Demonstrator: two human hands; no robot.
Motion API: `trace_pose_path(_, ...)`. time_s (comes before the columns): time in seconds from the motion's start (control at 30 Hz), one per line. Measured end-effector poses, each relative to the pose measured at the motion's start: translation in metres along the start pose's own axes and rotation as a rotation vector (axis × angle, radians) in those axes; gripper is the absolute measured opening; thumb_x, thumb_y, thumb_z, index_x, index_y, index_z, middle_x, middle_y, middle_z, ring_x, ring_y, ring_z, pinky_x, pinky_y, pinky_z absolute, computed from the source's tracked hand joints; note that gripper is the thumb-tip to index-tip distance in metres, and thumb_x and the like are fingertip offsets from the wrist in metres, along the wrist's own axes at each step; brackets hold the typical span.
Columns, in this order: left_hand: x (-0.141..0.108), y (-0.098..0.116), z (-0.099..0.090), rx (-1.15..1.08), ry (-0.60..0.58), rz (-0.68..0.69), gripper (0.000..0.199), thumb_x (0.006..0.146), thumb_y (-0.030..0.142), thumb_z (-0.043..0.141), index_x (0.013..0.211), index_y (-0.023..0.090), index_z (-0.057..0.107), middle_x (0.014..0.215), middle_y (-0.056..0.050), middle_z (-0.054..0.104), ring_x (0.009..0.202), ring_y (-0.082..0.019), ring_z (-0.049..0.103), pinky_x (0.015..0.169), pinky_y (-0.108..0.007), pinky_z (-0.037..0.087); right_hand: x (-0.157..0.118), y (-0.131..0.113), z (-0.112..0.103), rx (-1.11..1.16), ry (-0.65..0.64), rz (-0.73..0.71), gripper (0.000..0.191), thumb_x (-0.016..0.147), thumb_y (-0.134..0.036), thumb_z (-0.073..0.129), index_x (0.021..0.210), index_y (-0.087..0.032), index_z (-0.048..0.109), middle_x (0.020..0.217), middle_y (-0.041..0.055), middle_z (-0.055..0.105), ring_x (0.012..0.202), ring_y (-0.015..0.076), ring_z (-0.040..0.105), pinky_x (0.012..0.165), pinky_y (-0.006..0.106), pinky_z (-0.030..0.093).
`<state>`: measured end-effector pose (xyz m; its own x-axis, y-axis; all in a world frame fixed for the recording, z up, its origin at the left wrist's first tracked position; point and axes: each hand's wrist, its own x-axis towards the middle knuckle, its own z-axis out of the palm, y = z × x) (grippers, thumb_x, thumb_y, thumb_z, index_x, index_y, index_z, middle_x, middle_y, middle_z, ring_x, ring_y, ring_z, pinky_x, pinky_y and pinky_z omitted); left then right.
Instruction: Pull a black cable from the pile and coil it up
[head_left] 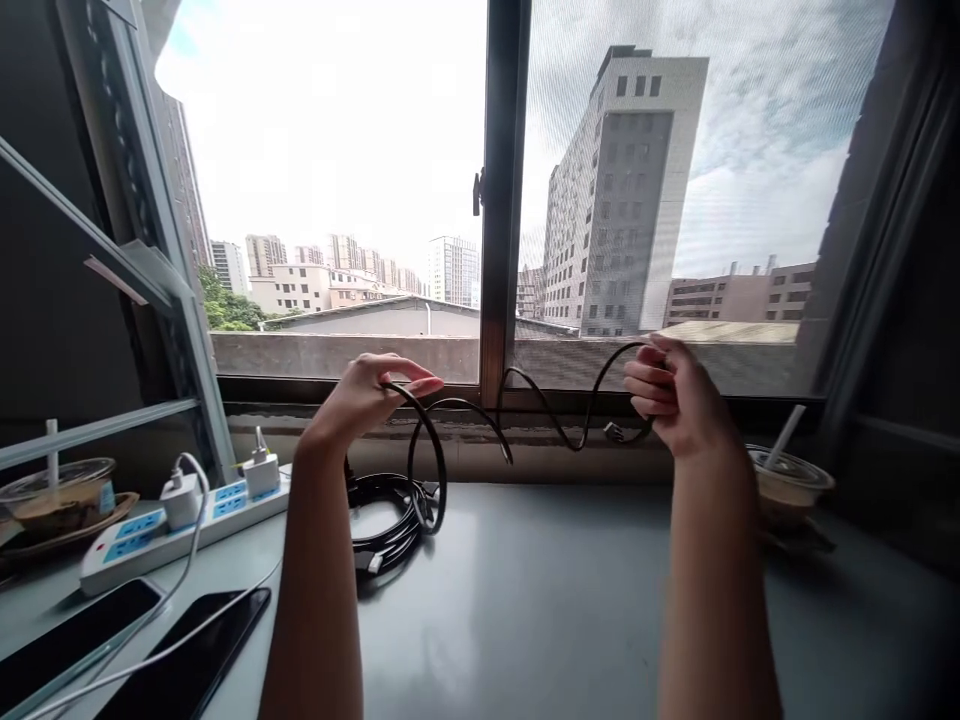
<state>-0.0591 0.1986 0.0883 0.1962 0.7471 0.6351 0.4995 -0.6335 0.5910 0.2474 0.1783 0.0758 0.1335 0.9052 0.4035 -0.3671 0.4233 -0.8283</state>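
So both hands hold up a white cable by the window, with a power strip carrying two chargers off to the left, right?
Not quite: the head view shows the cable is black, not white. The left hand and right hand do hold it up by the window, and the power strip with two chargers is on the left.

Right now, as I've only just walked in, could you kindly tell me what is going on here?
A person is holding up a black cable in both hands, the left hand and the right hand, in front of a window. Between them the cable hangs in loose waves, and a connector dangles beside the right hand. A coil of black cable lies on the table, near the left forearm, with a power strip further left.
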Motion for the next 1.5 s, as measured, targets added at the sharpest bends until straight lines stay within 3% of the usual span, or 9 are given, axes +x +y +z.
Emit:
trace_pose_path(0.17, 0.002, 0.006, 0.015, 0.02, -0.336, -0.023, 0.024, 0.066, 0.034, 0.07, 0.085, 0.019, 0.073, 0.087, -0.007, 0.071, 0.087, -0.021, 0.063, 0.075, -0.027, 0.046, -0.025, -0.025, 0.002, 0.007, 0.104, -0.204, 0.042, 0.078, -0.037, 0.051, 0.055, -0.021, 0.02, 0.05, -0.0081, 0.005, 0.039, 0.006, 0.001, 0.031, 0.022, 0.001)
trace_pose_path(0.37, 0.004, 0.021, 0.051, -0.003, -0.478, 0.083, 0.06, 0.064, 0.038, 0.074, 0.12, 0.023, 0.058, 0.11, -0.009, 0.065, 0.104, -0.025, 0.057, 0.08, -0.03, 0.045, -0.047, -0.033, 0.027, -0.11, 0.093, -0.34, 0.045, 0.084, -0.036, 0.051, 0.049, -0.02, 0.026, 0.046, -0.007, 0.012, 0.036, 0.0042, 0.008, 0.036, 0.024, 0.0)
trace_pose_path(0.5, 0.003, 0.025, 0.057, 0.016, -0.658, 0.117, 0.051, 0.066, 0.026, 0.071, 0.117, 0.021, 0.061, 0.091, -0.006, 0.07, 0.089, -0.022, 0.062, 0.074, -0.027, 0.047, -0.052, -0.031, 0.04, -0.092, -0.03, -0.457, 0.053, 0.079, -0.046, 0.057, 0.05, -0.019, 0.021, 0.045, -0.0074, 0.01, 0.037, 0.0043, 0.006, 0.035, 0.023, 0.002)
trace_pose_path(0.57, 0.002, 0.026, 0.053, 0.011, -0.668, 0.093, 0.041, 0.068, 0.026, 0.07, 0.107, 0.019, 0.067, 0.076, -0.005, 0.07, 0.076, -0.02, 0.064, 0.065, -0.026, 0.047, -0.052, -0.03, 0.043, -0.112, -0.037, -0.499, 0.052, 0.078, -0.047, 0.058, 0.05, -0.019, 0.024, 0.045, -0.0075, 0.011, 0.037, 0.0044, 0.006, 0.034, 0.023, 0.003)
trace_pose_path(0.7, 0.002, 0.024, 0.041, -0.066, -0.374, 0.077, 0.018, 0.071, 0.026, 0.064, 0.085, 0.019, 0.073, 0.067, -0.003, 0.069, 0.048, -0.012, 0.056, 0.038, -0.019, 0.036, -0.046, -0.023, 0.043, -0.337, -0.036, -0.439, 0.036, 0.078, -0.047, 0.059, 0.058, -0.019, 0.05, 0.046, -0.0078, 0.019, 0.036, 0.0038, 0.013, 0.034, 0.022, 0.007)
trace_pose_path(0.87, 0.002, 0.024, 0.037, -0.186, 0.0, 0.13, 0.014, 0.07, 0.031, 0.067, 0.075, 0.019, 0.072, 0.064, -0.001, 0.067, 0.027, -0.004, 0.035, 0.026, -0.019, 0.023, -0.028, -0.002, 0.046, -0.577, -0.034, -0.386, 0.038, 0.082, -0.049, 0.053, 0.101, -0.018, 0.063, 0.055, -0.0059, 0.031, 0.04, 0.0045, 0.027, 0.035, 0.018, 0.018)
trace_pose_path(1.03, 0.001, 0.036, 0.042, -0.297, 0.167, 0.205, 0.014, 0.072, 0.032, 0.065, 0.073, 0.019, 0.071, 0.063, 0.0, 0.066, 0.026, -0.003, 0.034, 0.025, -0.02, 0.022, -0.022, 0.012, 0.059, -0.645, -0.15, -0.279, 0.051, 0.084, -0.059, 0.042, 0.11, -0.02, 0.06, 0.073, -0.0008, 0.046, 0.043, 0.0037, 0.032, 0.037, 0.02, 0.024)
trace_pose_path(1.2, 0.003, 0.043, 0.048, -0.255, 0.319, 0.302, 0.012, 0.071, 0.031, 0.068, 0.072, 0.02, 0.071, 0.064, -0.001, 0.068, 0.048, -0.011, 0.057, 0.038, -0.019, 0.037, -0.031, 0.011, 0.071, -0.612, -0.272, -0.256, 0.055, 0.084, -0.065, 0.034, 0.103, -0.022, 0.062, 0.079, 0.0031, 0.054, 0.047, 0.0063, 0.036, 0.039, 0.021, 0.026)
trace_pose_path(1.5, -0.002, 0.045, 0.041, -0.088, 0.506, 0.339, 0.013, 0.075, 0.033, 0.066, 0.079, 0.022, 0.072, 0.071, -0.001, 0.07, 0.064, -0.013, 0.062, 0.052, -0.021, 0.044, -0.049, -0.001, 0.081, -0.752, -0.419, -0.366, 0.062, 0.072, -0.06, 0.058, 0.119, -0.02, 0.052, 0.075, 0.0008, 0.059, 0.064, 0.0117, 0.051, 0.053, 0.022, 0.039)
